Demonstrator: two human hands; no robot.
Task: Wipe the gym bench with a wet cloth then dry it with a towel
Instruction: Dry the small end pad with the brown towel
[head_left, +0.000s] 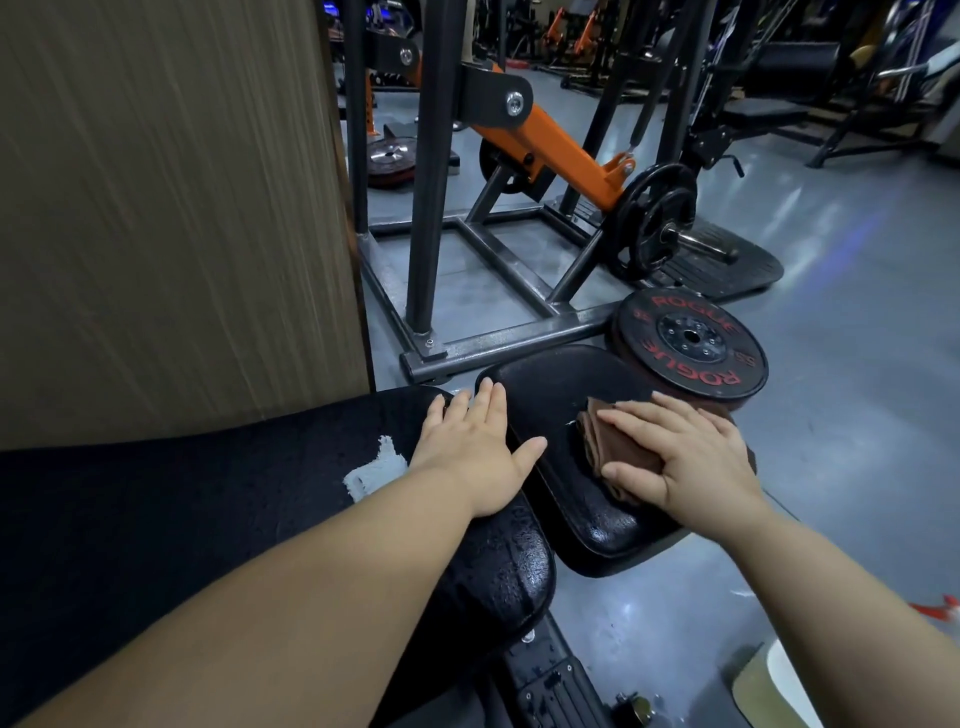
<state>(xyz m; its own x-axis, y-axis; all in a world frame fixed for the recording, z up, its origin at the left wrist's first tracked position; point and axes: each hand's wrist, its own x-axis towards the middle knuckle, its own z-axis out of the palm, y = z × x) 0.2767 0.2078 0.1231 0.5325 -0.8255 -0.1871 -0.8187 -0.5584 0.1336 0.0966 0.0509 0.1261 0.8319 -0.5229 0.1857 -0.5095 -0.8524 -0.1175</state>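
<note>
the bench pad (561, 395) is showing black with a pebbled grain. the cloth (618, 447) on it, toward 3 o'clock, is showing brown; the towel (374, 470) at 9 o'clock, white. the plate (691, 338) at 1 o'clock is wearing red lettering on black.

Your right hand (685, 462) lies over most of the brown cloth (615, 449), so only its folded left edge shows, and your left forearm (311, 571) covers the near end of the white cloth (375, 470) (whether either is wet cannot be told). The long bench pad (182, 519) runs off the left edge, and the seat pad (561, 395) hides the near rim of the weight plate (691, 338). A red scrap (937, 608) and a pale object (763, 686) are clipped at the right and bottom edges, and the far machines (779, 62) are too dark and blurred to tell apart.
</note>
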